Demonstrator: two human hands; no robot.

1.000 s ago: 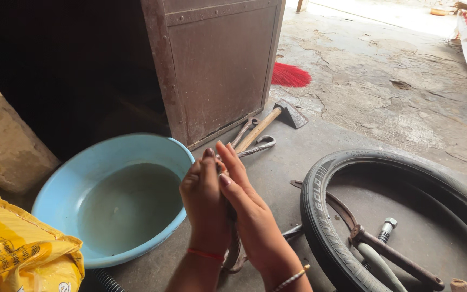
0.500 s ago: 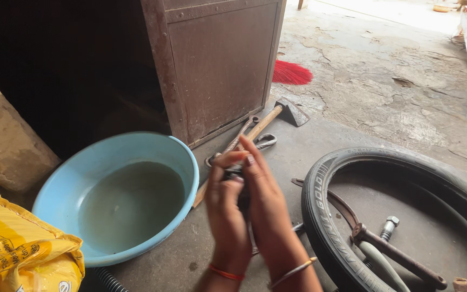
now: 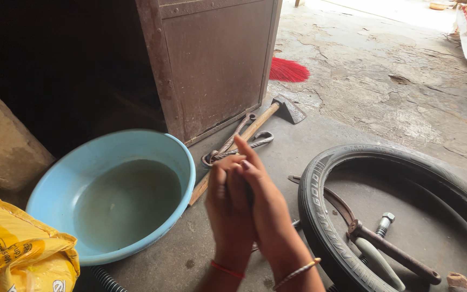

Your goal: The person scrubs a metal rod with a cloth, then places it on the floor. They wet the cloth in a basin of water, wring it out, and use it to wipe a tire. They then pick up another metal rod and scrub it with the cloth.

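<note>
Left hand: the left hand (image 3: 228,208) is raised at the middle of the view, palm pressed flat against the other, fingers straight and blurred with motion.
Right hand: the right hand (image 3: 268,208) lies against it, fingers pointing toward 11 o'clock, a thin bangle at the wrist.
Between the palms: a dark sliver shows in the gap; it may be a slim metal rod, but blur and the hands themselves hide it, so I cannot tell for sure.
Step in hand: judging by the flat palms, this looks like rolling or rubbing something between the hands.
Next move calls for: likely an even, sliding pressure of palm on palm so the thing does not slip out downward.
Basin: a light blue basin (image 3: 55,186) of murky water sits on the floor at 9 o'clock of the hands, close by.
Tools: a hammer (image 3: 255,127) and twisted iron levers (image 3: 239,148) lie at 12 o'clock, just beyond the fingertips.
Tyre: a black tyre (image 3: 320,216) lies flat at 3 o'clock, near the right wrist.
Sack: a yellow sack (image 3: 17,254) at 8 o'clock.
</note>
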